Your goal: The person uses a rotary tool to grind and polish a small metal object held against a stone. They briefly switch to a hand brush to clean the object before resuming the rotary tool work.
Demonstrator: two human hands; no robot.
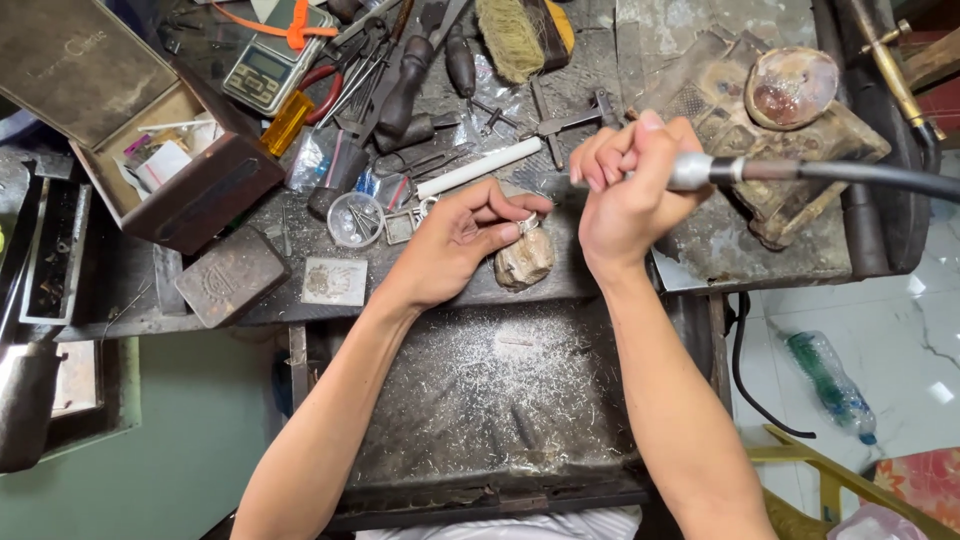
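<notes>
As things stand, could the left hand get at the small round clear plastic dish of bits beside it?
Probably yes: the dish lies uncovered just beside the left hand, though its fingers pinch a silver ring.

A small jeweller's workshop is shown. A worn, blackened workbench (pixel 600 270) is crowded with pliers (pixel 330 85), hand tools, a brush (pixel 515 35) and a digital pocket scale (pixel 272 68). Metal filings are scattered over a pull-out tray (pixel 500 400) beneath the bench, and a rotary handpiece on a flexible shaft (pixel 800 172) is seen above it.

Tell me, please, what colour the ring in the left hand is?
Silver; the ring shows best in the head view, pinched in the left hand.
</notes>
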